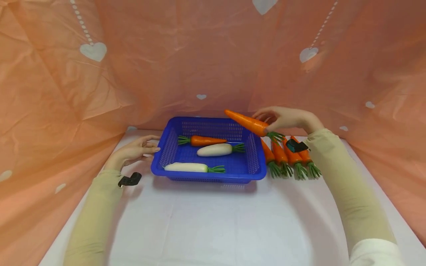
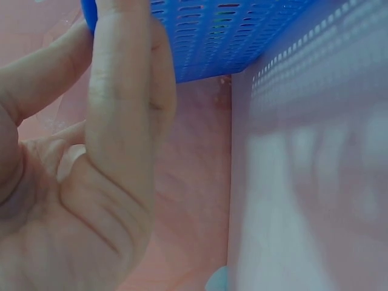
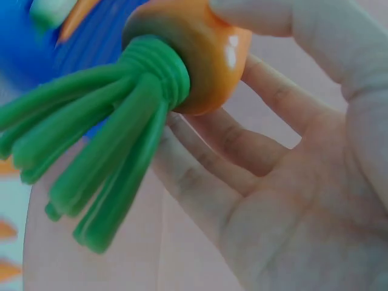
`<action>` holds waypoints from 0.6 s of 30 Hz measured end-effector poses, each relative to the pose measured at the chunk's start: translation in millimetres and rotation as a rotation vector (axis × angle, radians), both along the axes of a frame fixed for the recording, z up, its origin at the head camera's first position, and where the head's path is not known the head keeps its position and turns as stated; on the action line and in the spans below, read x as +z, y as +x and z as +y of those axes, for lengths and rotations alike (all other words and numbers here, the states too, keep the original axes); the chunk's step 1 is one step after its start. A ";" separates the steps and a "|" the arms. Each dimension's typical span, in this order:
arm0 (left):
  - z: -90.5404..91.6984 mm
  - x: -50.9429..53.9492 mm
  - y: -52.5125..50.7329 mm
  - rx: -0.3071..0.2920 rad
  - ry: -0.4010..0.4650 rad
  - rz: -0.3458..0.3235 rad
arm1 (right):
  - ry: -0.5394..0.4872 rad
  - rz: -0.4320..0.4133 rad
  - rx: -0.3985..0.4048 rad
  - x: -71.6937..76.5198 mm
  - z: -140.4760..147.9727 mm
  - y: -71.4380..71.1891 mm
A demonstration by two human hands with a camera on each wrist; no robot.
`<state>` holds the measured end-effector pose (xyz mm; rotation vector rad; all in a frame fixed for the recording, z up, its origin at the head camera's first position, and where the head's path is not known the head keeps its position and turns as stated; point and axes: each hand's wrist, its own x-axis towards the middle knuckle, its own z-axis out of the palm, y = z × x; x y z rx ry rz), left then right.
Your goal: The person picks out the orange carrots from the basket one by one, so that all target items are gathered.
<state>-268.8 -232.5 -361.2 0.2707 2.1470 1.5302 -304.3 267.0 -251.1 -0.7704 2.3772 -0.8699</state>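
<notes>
My right hand point(image 1: 287, 117) holds an orange carrot point(image 1: 247, 122) by its thick end, above the right rim of a blue plastic basket point(image 1: 208, 176). Its tip points to the far left. Up close in the right wrist view, the green stalks point(image 3: 112, 142) hang off the thick end, thumb on one side and fingers on the other. Fairly straight fingers of my left hand point(image 1: 134, 150) touch the left side of the basket. Inside the basket lie one carrot point(image 1: 208, 141) at the back, a white radish point(image 1: 214, 150) in the middle and another white radish point(image 1: 186, 167) along the front.
Several carrots point(image 1: 288, 153) lie side by side on the white table point(image 1: 213, 225), right of the basket, under my right forearm. Orange cloth point(image 1: 213, 66) with white hearts hangs behind and at both sides.
</notes>
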 end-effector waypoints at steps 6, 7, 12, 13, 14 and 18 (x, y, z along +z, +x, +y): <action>-0.3 -0.1 -1.7 0.006 -0.026 0.001 | 0.000 -0.011 -0.134 -5.5 58.0 12.3; -0.4 0.0 -1.8 0.007 -0.022 -0.001 | 0.005 -0.011 -0.151 -7.4 66.6 14.7; 0.0 0.9 -1.4 -0.001 -0.030 0.012 | 0.024 -0.014 -0.205 -22.9 106.2 25.3; 0.0 1.1 -1.6 0.000 -0.029 0.012 | 0.026 -0.014 -0.211 -26.6 113.6 27.3; 0.0 1.2 -1.8 0.002 -0.028 0.012 | 0.030 -0.013 -0.220 -30.5 120.6 29.4; 0.4 1.0 -3.0 0.006 -0.019 0.010 | 0.038 -0.014 -0.284 -46.6 146.4 36.9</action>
